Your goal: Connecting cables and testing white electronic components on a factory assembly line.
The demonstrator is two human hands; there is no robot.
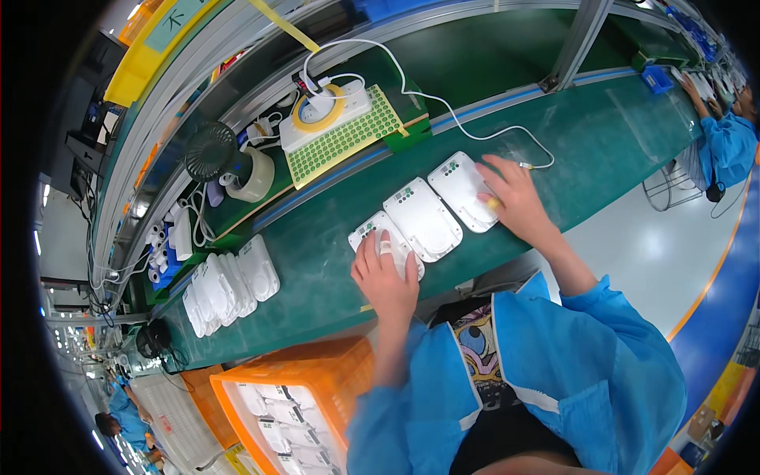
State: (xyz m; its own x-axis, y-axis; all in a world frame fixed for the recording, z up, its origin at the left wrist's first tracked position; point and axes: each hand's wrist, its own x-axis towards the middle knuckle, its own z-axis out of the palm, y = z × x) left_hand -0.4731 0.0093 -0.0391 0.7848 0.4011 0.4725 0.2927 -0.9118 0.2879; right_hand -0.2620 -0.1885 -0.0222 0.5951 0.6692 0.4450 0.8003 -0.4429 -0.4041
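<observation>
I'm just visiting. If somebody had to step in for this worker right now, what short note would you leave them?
Left hand: flat on the nearest white device, not gripping.
Right hand: on the far white device, a small yellow item at its fingers.
Middle device lies untouched between them on the green bench.
A stack of white units sits to the left; an orange crate holds more.
I can't tell which units are finished.

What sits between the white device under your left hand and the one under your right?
One more white device of the same shape lies between them on the green belt, untouched by the left hand or the right hand, as the head view shows.
</observation>
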